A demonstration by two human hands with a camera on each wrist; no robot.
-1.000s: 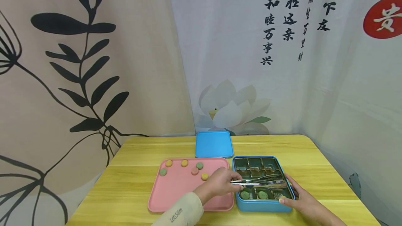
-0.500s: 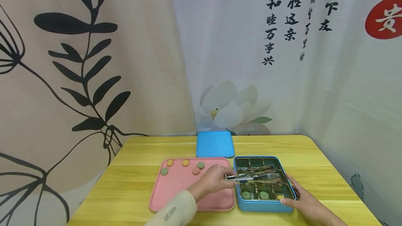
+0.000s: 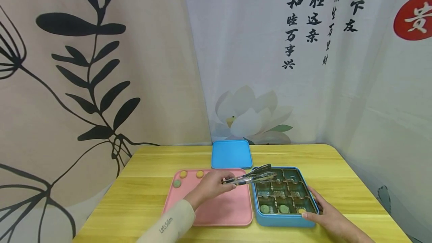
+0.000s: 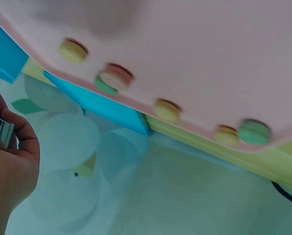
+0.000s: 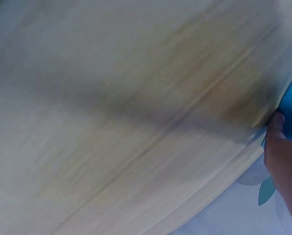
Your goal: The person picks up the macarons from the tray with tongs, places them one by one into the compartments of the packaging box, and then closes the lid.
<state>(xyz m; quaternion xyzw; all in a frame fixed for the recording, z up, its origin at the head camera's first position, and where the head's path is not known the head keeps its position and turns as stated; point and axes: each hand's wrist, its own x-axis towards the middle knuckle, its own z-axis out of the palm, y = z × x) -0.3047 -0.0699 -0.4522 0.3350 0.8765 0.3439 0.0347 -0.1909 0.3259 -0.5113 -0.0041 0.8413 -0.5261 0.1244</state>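
Observation:
My left hand [image 3: 212, 183] holds a pair of metal tongs [image 3: 253, 176] above the right part of the pink tray [image 3: 229, 213]. The tongs' ends point right, over the left rim of the blue box [image 3: 285, 221], with no macaron showing between them. My right hand [image 3: 325, 213] grips the box's right side, thumb at the front corner. A divided insert fills the box; its front row has two green macarons [image 3: 284, 209] and a yellow macaron [image 3: 301, 210]. In the left wrist view, a pink macaron [image 4: 117, 76] leans on a green one, among yellow and green macarons on the tray.
A flat blue lid [image 3: 231, 154] lies at the back of the wooden table [image 3: 135, 198], behind the tray and box. A printed curtain [image 3: 162, 66] hangs behind the table. Part of the tray's macarons is hidden by my left hand in the head view.
My left hand and the tongs have moved left and back, from over the box's compartments toward the tray. The yellow macaron in the front right compartment has come into view. My right hand stays put.

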